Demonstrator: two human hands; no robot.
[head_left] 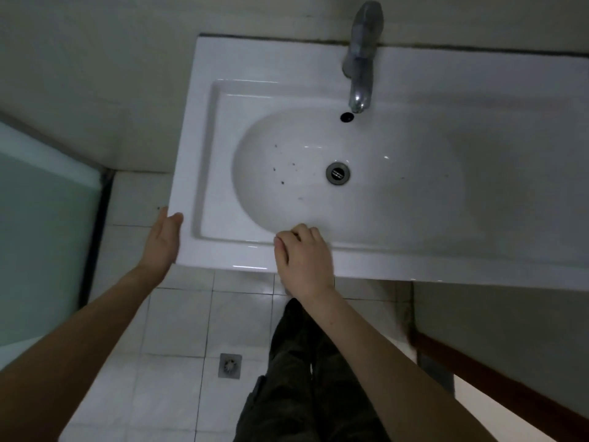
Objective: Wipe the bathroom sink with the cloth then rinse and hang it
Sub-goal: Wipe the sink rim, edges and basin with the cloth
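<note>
**Both hands empty at the sink's near edge**

Left hand is open, fingers straight and together, palm side against the front-left corner of the sink; it grips nothing. Right hand lies palm-down on the front rim w/ fingers curled loosely over the lip toward the bowl, also holding nothing. No cloth can be seen in either hand or anywhere on the sink.

The sink is white, rectangular, w/ an oval bowl. Small dark specks dot the bowl's left half, just left of the round metal drain. A chrome tap stands at the back edge, spout over the overflow hole; no water runs.

Below: white floor tiles, a square floor drain and the person's dark trousers. A frosted glass panel stands at left.
</note>
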